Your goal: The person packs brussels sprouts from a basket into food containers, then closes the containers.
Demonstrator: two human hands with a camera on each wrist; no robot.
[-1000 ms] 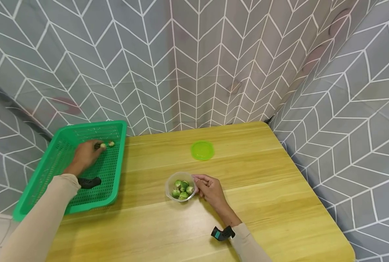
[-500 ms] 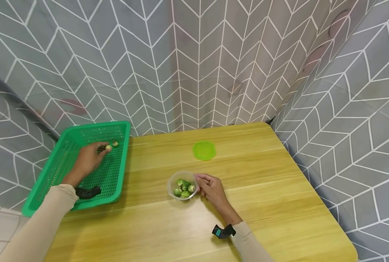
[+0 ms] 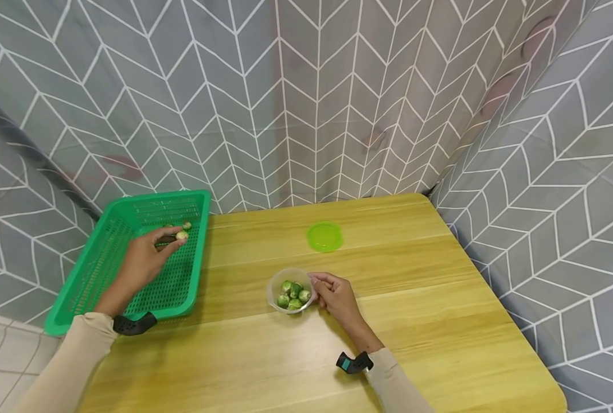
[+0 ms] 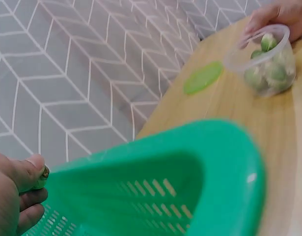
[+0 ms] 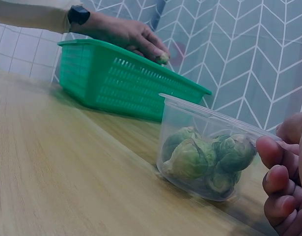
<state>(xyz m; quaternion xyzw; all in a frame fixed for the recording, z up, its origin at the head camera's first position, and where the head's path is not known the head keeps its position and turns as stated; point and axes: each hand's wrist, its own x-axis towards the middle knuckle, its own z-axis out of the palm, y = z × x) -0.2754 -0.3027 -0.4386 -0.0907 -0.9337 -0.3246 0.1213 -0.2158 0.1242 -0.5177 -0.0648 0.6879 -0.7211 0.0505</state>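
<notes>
My left hand [image 3: 146, 257] pinches a Brussels sprout [image 3: 182, 235] between thumb and fingers, over the green perforated basket [image 3: 199, 258]. In the right wrist view this sprout [image 5: 163, 59] shows at basket rim height. A couple more sprouts [image 3: 187, 225] lie at the basket's far end, partly hidden by the fingers. My right hand [image 3: 339, 298] grips the rim of a clear plastic tub [image 3: 272, 289] between thumb and fingers. Several Brussels sprouts [image 5: 195, 157] sit inside the tub, which stands on the table.
A flat lime-green lid [image 3: 324, 237] lies on the wooden table [image 3: 414, 275] behind the tub. The basket stands along the table's left side. A grey patterned curtain [image 3: 316, 103] hangs behind the table and along its right side.
My left hand has risen from the basket's floor with the sprout pinched and shifted slightly right. The right hand keeps its grip on the tub. The whole view has drifted a little.
</notes>
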